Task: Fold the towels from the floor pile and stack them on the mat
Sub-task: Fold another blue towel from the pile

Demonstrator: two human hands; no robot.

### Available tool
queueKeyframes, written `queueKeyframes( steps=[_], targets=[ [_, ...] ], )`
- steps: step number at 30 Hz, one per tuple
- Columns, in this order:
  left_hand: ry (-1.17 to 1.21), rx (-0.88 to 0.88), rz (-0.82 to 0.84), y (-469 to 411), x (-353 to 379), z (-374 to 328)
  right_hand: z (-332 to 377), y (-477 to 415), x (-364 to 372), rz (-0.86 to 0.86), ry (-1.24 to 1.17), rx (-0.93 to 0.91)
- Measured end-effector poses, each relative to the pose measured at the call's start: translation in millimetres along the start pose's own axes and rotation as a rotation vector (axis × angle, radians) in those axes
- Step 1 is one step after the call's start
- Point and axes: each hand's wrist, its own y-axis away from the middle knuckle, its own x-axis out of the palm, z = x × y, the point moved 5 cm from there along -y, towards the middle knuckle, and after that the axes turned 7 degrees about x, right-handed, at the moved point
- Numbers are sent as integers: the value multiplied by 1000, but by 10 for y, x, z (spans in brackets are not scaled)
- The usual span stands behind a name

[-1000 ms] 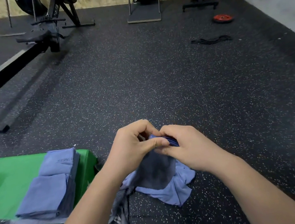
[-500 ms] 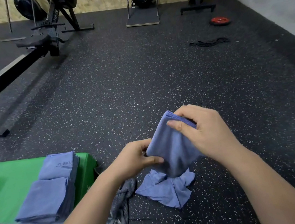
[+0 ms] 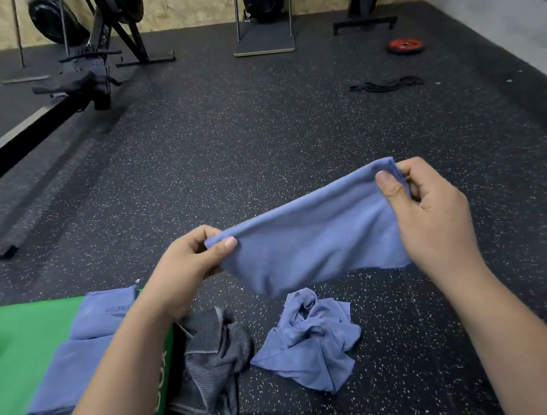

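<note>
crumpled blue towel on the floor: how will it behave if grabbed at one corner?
Likely floppy: the crumpled blue towel lies in soft bunched folds, and the similar held towel sags between the left hand and right hand. Probably light, since fingertip pinches carry that one. It should unfurl and dangle rather than keep shape; it touches the grey towel, which might drag along.

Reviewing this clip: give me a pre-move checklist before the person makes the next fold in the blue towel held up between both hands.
1. Left hand pinching one top corner of the blue microfibre towel: ok.
2. Right hand pinching the other top corner: ok.
3. Top edge taut: ok.
4. Bottom edge clear of the crumpled blue towel on the floor: ok.
5. Layers aligned: cannot tell.
6. Folded blue stacks on the green mat ready to take it: ok.
</note>
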Motion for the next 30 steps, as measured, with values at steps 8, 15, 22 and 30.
queueKeyframes(
  steps=[8, 15, 22, 30],
  targets=[
    [270, 56, -271, -25, -65, -155, -87, -16, 49, -30, 32, 95],
    [-166, 229, -556, 97, 62, -225, -27, 71, 193, -27, 47, 129],
    [-406, 291, -650, 185, -17, -422, 75, 111, 174, -23, 119, 50],
    [-429, 257, -644, 200, -12, -447, 61, 112, 174, -7, 96, 59]
  ],
)
